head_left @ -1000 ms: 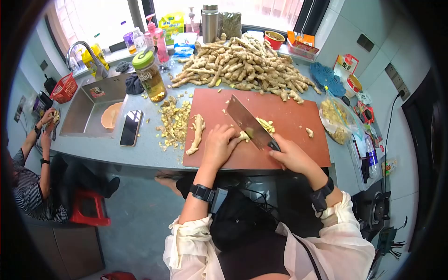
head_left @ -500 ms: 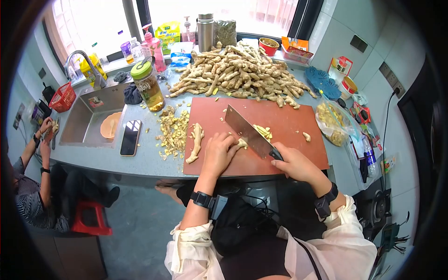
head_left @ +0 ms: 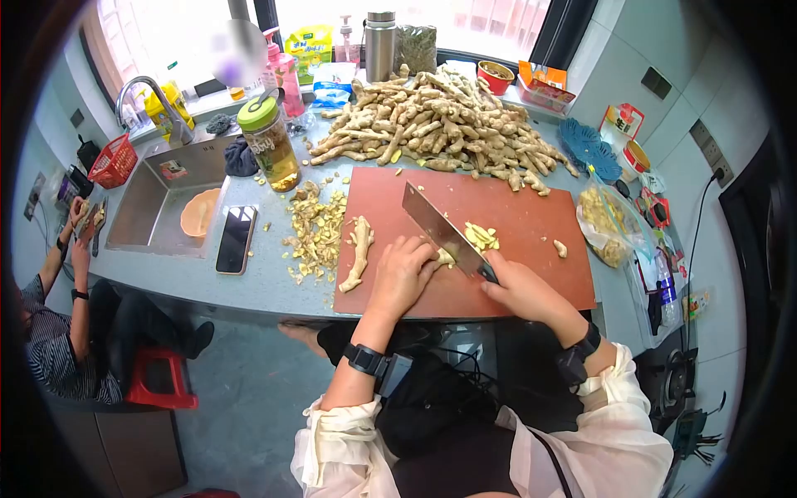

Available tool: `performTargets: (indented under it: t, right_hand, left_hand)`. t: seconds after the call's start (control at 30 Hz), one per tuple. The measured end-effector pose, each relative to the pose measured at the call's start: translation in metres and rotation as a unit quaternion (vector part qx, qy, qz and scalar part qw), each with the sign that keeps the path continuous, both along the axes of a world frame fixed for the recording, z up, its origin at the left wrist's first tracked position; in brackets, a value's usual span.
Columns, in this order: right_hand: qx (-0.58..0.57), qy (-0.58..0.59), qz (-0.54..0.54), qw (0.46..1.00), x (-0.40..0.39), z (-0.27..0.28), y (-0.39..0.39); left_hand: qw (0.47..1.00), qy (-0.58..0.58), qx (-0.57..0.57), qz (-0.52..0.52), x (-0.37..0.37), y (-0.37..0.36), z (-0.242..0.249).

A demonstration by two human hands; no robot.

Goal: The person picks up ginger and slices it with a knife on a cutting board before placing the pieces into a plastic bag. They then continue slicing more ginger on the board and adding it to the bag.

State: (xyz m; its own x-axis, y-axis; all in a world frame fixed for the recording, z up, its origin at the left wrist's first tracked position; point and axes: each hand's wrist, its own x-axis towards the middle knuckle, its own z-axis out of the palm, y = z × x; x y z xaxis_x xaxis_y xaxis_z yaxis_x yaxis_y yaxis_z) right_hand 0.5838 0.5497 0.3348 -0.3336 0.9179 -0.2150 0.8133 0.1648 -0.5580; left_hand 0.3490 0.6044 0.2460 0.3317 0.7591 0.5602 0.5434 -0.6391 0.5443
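My left hand point(head_left: 404, 274) presses a piece of ginger point(head_left: 446, 257) onto the reddish-brown cutting board point(head_left: 531, 282), its fingers bent over it. My right hand point(head_left: 526, 288) is wrapped round the black handle of a cleaver point(head_left: 442, 224), whose blade stands just right of that ginger. Thin ginger slices point(head_left: 481, 236) lie beyond the blade. A whole ginger root point(head_left: 358, 254) rests on the board's left part, and a small piece point(head_left: 560, 248) is near its right edge.
Behind the board rises a large ginger pile point(head_left: 440, 124). To the left are ginger scraps point(head_left: 314, 232), a phone point(head_left: 236, 240), a lidded jar point(head_left: 270, 145) and a sink point(head_left: 158, 207). A co-worker point(head_left: 62, 340) sits far left. A bag of ginger point(head_left: 604, 220) stands right.
The view has shifted slightly. The slices beside the blade look more spread out. Both hands keep nearly the same hold on the ginger and the cleaver.
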Motion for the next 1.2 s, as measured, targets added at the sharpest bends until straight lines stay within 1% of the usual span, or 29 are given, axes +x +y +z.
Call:
performTargets:
  t: [0.03, 0.1, 0.2, 0.3, 0.4, 0.53, 0.6, 0.63, 0.67, 0.7, 0.73, 0.77, 0.8, 0.83, 0.87, 0.9, 0.97, 1.0, 1.03, 1.07, 1.1, 1.17, 1.2]
  right_hand:
    - [0.0, 0.0, 0.0, 1.0, -0.001, -0.002, 0.002]
    - [-0.031, 0.027, -0.04, 0.998, -0.007, 0.001, 0.005]
    - [-0.044, 0.042, -0.044, 0.997, -0.002, 0.002, 0.006]
    - [-0.006, 0.057, -0.023, 0.998, 0.002, 0.01, -0.002]
    - [0.009, 0.063, -0.016, 0.998, 0.01, 0.018, -0.011]
    - [0.04, 0.046, -0.012, 0.998, 0.016, 0.019, -0.02]
    - [-0.009, 0.046, -0.032, 0.998, 0.01, 0.033, -0.023]
    - [-0.012, 0.043, -0.037, 0.998, 0.009, 0.033, -0.022]
    - [-0.018, 0.042, -0.031, 0.998, 0.012, 0.029, -0.023]
    - [0.014, 0.047, -0.022, 0.999, 0.012, 0.026, -0.023]
    - [0.043, 0.059, -0.006, 0.997, 0.014, 0.019, -0.024]
    - [0.086, 0.042, 0.009, 0.995, 0.017, 0.01, -0.022]
    - [0.058, 0.064, -0.014, 0.996, 0.015, 0.008, -0.021]
    - [0.075, 0.075, -0.008, 0.994, 0.026, -0.01, -0.017]
    - [0.063, 0.075, -0.023, 0.995, 0.022, -0.007, -0.018]
    - [0.044, 0.109, -0.042, 0.992, 0.026, -0.019, -0.015]
    - [-0.043, 0.239, -0.108, 0.964, 0.06, -0.058, -0.007]
    - [-0.045, 0.241, -0.085, 0.966, 0.046, -0.04, 0.0]
    - [-0.043, 0.137, -0.04, 0.989, 0.026, -0.012, -0.008]
    - [-0.036, 0.031, 0.002, 0.999, 0.015, 0.003, -0.01]
    - [-0.034, 0.03, 0.009, 0.999, 0.017, 0.0, -0.009]
    - [-0.052, 0.094, -0.034, 0.994, 0.029, -0.014, -0.012]
    - [-0.052, 0.094, -0.033, 0.994, 0.025, -0.011, -0.014]
  left_hand:
    - [1.0, 0.0, 0.0, 0.0, 0.0, 0.0, 0.0]
    - [1.0, -0.002, -0.005, 0.004, 0.0, -0.001, 0.001]
    - [1.0, -0.009, -0.01, 0.005, 0.0, -0.001, -0.001]
    - [1.0, 0.007, -0.008, 0.013, -0.001, -0.001, 0.001]
    - [1.0, 0.007, -0.013, 0.017, -0.001, -0.002, -0.001]
    - [1.0, 0.002, -0.009, 0.012, 0.0, -0.001, -0.004]
    - [1.0, -0.006, -0.017, 0.003, 0.0, 0.003, -0.007]
    - [1.0, -0.011, 0.011, 0.008, 0.001, 0.003, -0.006]
    - [0.999, -0.039, 0.032, 0.0, 0.002, 0.003, -0.002]
    - [0.997, -0.053, 0.049, 0.0, 0.004, 0.008, -0.013]
    - [0.998, -0.04, 0.04, -0.006, 0.004, 0.008, -0.013]
    - [0.998, -0.036, 0.051, 0.011, 0.005, 0.012, -0.021]
    - [0.997, -0.04, 0.066, 0.027, 0.003, 0.011, -0.019]
    - [0.996, -0.017, 0.075, 0.047, 0.002, 0.008, -0.012]
    - [0.991, -0.059, 0.109, 0.048, 0.004, 0.007, -0.011]
    - [0.995, -0.038, 0.079, 0.037, 0.009, 0.012, -0.023]
    - [0.995, -0.074, 0.058, 0.031, 0.016, 0.013, -0.034]
    - [0.994, -0.07, 0.063, 0.053, 0.015, 0.013, -0.034]
    - [0.995, -0.076, 0.054, 0.041, 0.016, 0.012, -0.034]
    - [0.995, -0.084, 0.045, 0.025, 0.017, 0.013, -0.035]
    - [0.995, -0.084, 0.048, 0.031, 0.019, 0.015, -0.04]
    - [0.995, -0.088, 0.04, 0.017, 0.021, 0.017, -0.043]
    - [0.995, -0.088, 0.041, 0.018, 0.021, 0.016, -0.042]
